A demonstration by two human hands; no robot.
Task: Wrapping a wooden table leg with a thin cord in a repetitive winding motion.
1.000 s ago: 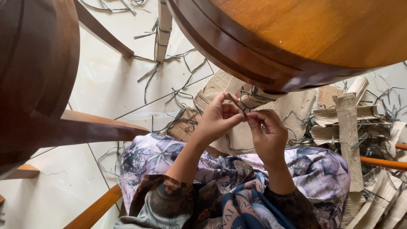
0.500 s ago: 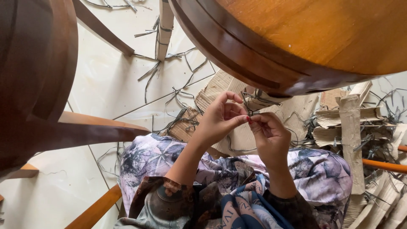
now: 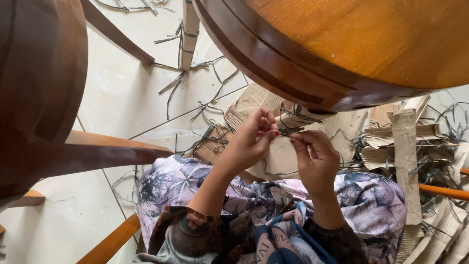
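My left hand [image 3: 251, 139] and my right hand [image 3: 314, 159] meet in front of me, just under the rim of a round wooden table [image 3: 342, 49]. Between their fingertips they pinch a thin dark strip [image 3: 290, 130], a wire-like strand. My left thumb and fingers close on its left end, my right fingers hold its right end. Both hands hover above my lap, which is covered in floral purple and white cloth [image 3: 176, 186]. A pale rolled piece of cardboard [image 3: 286, 120] lies just behind the strand.
Torn corrugated cardboard [image 3: 405, 146] is heaped on the floor to the right. Loose grey strands [image 3: 195, 83] litter the white tiled floor [image 3: 127, 98]. A dark wooden chair [image 3: 39, 88] stands at left, its rail [image 3: 117, 151] reaching toward my knee.
Both hands have drifted slightly right and up with the strand, and the fingertips have drawn closer together around it.
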